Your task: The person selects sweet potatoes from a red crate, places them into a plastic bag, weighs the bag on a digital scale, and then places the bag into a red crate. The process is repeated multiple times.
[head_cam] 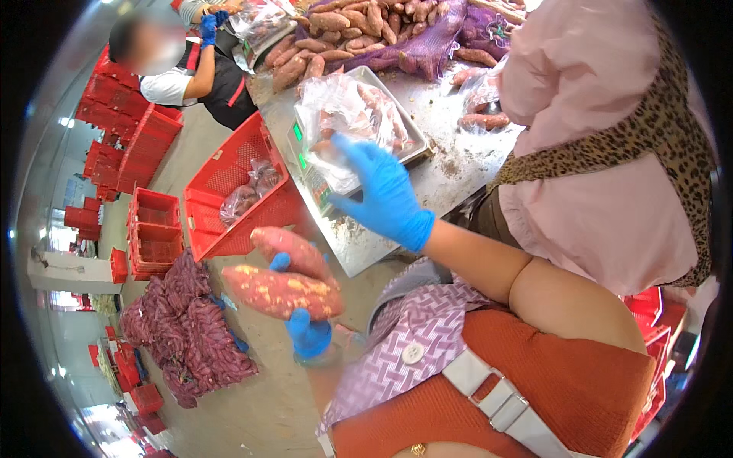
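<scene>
My left hand point(309, 332), in a blue glove, grips two reddish sweet potatoes over the floor. The nearer sweet potato point(283, 291) has yellowish patches of bare flesh; the other sweet potato point(292, 249) lies against its far side. My right hand point(386, 192), also blue-gloved, is over the near side of a digital scale point(302, 151) with fingers and thumb apart. Its blurred fingertips overlap a clear plastic bag of sweet potatoes point(349, 114) on the scale's metal tray point(415, 129); whether they touch it I cannot tell. Green digits glow on the scale.
A red crate point(252, 223) with bagged sweet potatoes stands left of the metal table point(349, 252). Loose sweet potatoes point(355, 26) and a purple mesh sack point(426, 48) fill the far end. One person point(590, 172) stands close at right, another point(212, 86) far left. Filled mesh sacks point(189, 326) lie on the floor.
</scene>
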The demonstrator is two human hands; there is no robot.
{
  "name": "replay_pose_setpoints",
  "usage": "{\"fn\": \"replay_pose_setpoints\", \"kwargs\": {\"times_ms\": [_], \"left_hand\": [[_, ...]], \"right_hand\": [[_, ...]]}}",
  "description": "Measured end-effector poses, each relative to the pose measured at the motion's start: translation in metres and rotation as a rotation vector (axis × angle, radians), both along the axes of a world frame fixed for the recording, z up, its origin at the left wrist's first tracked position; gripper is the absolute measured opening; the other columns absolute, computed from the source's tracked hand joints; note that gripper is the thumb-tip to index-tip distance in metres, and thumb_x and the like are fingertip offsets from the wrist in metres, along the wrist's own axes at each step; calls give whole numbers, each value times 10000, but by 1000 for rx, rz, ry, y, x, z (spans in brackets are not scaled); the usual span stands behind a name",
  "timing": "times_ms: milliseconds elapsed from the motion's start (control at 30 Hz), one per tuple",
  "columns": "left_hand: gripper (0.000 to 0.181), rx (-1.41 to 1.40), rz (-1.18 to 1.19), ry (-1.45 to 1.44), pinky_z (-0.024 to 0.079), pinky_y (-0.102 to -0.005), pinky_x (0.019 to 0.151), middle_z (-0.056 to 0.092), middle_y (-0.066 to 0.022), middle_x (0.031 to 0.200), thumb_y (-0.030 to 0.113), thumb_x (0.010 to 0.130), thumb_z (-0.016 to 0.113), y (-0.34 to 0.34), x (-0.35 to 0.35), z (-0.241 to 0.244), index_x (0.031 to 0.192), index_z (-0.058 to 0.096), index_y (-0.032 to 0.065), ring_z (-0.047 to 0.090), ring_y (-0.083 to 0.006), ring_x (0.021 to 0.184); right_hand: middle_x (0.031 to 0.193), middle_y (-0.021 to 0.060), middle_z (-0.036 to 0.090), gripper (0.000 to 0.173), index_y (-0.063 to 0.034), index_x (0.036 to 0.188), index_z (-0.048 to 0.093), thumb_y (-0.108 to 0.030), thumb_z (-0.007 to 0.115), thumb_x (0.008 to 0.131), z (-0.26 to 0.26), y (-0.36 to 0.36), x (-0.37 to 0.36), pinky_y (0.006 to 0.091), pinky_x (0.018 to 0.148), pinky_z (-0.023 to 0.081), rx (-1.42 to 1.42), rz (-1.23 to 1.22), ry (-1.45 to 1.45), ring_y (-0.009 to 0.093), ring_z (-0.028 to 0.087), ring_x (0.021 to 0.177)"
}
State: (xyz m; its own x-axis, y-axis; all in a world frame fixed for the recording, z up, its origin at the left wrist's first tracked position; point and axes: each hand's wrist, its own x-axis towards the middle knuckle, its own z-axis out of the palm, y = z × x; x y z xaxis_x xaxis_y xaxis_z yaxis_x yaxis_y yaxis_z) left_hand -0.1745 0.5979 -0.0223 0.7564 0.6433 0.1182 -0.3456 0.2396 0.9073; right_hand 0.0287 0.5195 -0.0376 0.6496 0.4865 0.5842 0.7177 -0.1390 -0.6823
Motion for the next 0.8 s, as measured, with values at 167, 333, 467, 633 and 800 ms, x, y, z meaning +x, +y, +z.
{"fn": "replay_pose_setpoints", "kwargs": {"times_ms": [167,333,467,633,800], "left_hand": [[859,141,-217,128,353,-372,996,393,-79,1338,389,664,755,89,36,-11,1350,338,82,404,-215,1209],[823,455,-571,194,376,-346,961,426,-88,1303,328,654,778,175,97,1,1315,362,69,431,-203,1165],[956,639,-910,114,376,-352,980,477,-105,1270,144,616,787,228,153,-1,1399,241,75,467,-212,1153],[1018,397,-1320,109,392,-360,981,494,-108,1266,71,595,789,232,209,25,1424,197,82,487,-214,1140],[595,227,-1420,-234,414,-333,945,507,-44,1197,226,778,693,187,258,25,1286,431,65,492,-170,1100]], "right_hand": [[1175,170,507,810,-82,1403,323,-247,697,704,-21,46,53,411,847,433,-312,-435,-131,327,529,1003],[762,106,629,139,-128,899,656,-185,637,774,-53,33,94,384,603,483,-265,-768,88,305,606,682],[699,112,596,213,-58,837,650,-271,634,832,-35,31,78,315,603,440,144,-773,527,206,497,582],[778,-39,605,162,-16,953,681,-121,595,864,-16,48,66,209,648,413,603,-541,707,41,485,705],[786,-69,599,187,-78,1018,686,-165,572,898,-1,40,60,162,610,357,690,-464,779,14,470,674]]}}
